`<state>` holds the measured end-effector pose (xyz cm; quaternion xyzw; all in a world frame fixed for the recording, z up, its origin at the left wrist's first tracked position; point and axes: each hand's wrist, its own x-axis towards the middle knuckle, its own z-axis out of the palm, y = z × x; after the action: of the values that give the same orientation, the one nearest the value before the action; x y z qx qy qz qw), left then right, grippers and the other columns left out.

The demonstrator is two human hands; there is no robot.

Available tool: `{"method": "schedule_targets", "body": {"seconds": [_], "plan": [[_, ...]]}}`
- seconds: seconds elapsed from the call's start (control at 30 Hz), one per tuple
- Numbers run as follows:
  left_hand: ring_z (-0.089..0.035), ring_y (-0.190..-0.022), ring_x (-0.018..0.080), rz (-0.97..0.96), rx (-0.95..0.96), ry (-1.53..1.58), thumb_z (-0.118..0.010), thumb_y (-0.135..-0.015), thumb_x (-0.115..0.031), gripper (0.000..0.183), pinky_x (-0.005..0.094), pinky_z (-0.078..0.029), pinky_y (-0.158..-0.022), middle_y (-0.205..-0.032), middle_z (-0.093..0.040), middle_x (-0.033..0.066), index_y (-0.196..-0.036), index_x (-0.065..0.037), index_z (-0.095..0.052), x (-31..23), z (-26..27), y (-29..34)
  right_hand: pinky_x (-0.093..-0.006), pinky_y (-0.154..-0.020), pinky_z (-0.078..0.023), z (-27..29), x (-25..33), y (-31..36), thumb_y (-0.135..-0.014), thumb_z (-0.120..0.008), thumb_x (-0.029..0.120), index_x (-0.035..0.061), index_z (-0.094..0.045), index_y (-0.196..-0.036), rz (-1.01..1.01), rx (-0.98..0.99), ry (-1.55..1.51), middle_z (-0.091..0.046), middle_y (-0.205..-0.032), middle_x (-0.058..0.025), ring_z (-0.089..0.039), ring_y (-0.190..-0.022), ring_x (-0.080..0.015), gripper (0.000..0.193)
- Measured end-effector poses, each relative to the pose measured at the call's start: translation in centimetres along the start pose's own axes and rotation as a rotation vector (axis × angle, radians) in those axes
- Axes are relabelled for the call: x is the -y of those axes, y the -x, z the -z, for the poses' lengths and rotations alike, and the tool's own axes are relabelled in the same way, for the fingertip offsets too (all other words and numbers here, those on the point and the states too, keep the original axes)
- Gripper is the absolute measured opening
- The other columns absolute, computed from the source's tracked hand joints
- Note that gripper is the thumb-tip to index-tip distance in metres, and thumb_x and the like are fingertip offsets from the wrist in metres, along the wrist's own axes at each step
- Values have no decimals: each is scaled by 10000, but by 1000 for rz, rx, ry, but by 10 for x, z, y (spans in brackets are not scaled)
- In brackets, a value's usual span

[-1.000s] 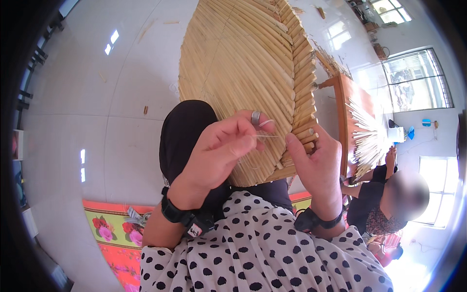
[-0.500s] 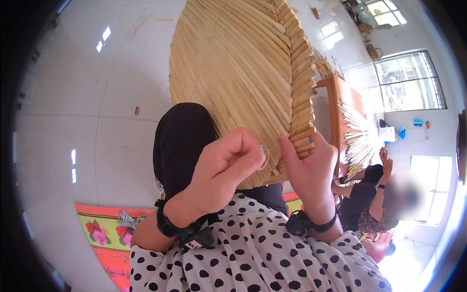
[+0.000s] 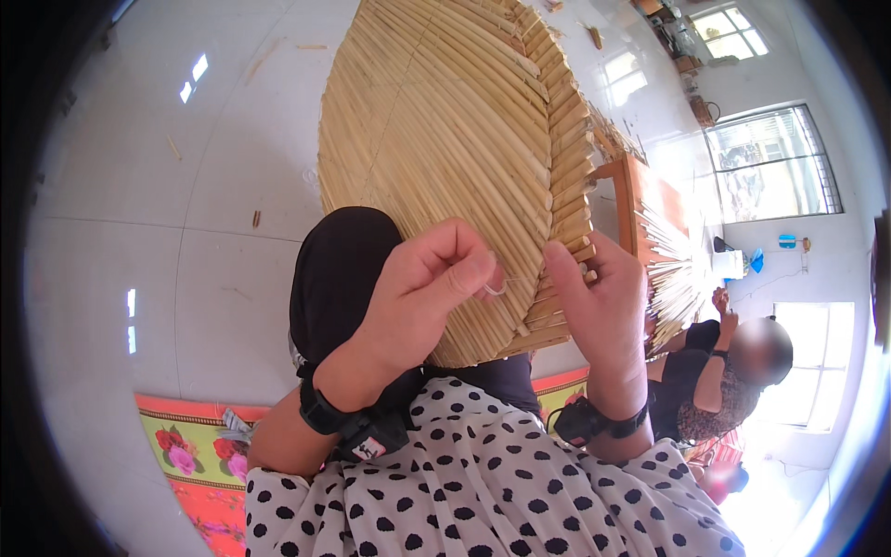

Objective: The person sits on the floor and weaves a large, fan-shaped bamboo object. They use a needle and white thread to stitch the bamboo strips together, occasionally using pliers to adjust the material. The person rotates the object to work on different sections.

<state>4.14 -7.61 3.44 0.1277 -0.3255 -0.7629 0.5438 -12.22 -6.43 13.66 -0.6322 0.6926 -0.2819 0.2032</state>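
Note:
Across my lap lies a large leaf-shaped panel of straw-coloured reed stalks (image 3: 436,121), laid side by side, with short stalk ends along its right edge. My left hand (image 3: 432,283) is closed above its near part, and a thin pale loop of thread (image 3: 495,291) shows at the fingertips. My right hand (image 3: 599,292) grips the panel's near right edge, thumb on top and fingers curled around the short stalk ends. Those fingers are partly hidden by the edge.
A wooden table (image 3: 636,200) stands at the right, with a fan of pale stalks (image 3: 673,265) near it. Another person (image 3: 710,390) sits beyond. A flowered mat (image 3: 190,455) lies at the lower left. Stalk scraps (image 3: 256,219) are on the tiled floor (image 3: 121,186).
My left hand has moved slightly up and left, away from the right hand, and the pale loop shows more plainly. The right hand keeps its hold, a little further up the edge.

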Motion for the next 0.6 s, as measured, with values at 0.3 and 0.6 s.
{"method": "schedule_targets", "body": {"seconds": [0.3,0.6], "plan": [[-548,-821,83,4,10,76,-591,-1017,-183,190,244,-459,-790,-865,-604,18,-921,-21,-566,5,-6,9,-231,-542,-465,-3,-12,1,-853,-766,121,-49,-693,-972,-44,8,-124,-673,-691,-65,-542,-614,-27,220],[-546,-810,76,-20,-38,18,-589,-1016,-166,189,235,-454,-773,-857,-604,10,-904,-15,-565,-5,-10,8,-234,-549,-472,-6,-6,-5,-867,-747,126,-52,-689,-1006,-7,-4,-46,-690,-681,-64,-571,-606,-23,233]]}}
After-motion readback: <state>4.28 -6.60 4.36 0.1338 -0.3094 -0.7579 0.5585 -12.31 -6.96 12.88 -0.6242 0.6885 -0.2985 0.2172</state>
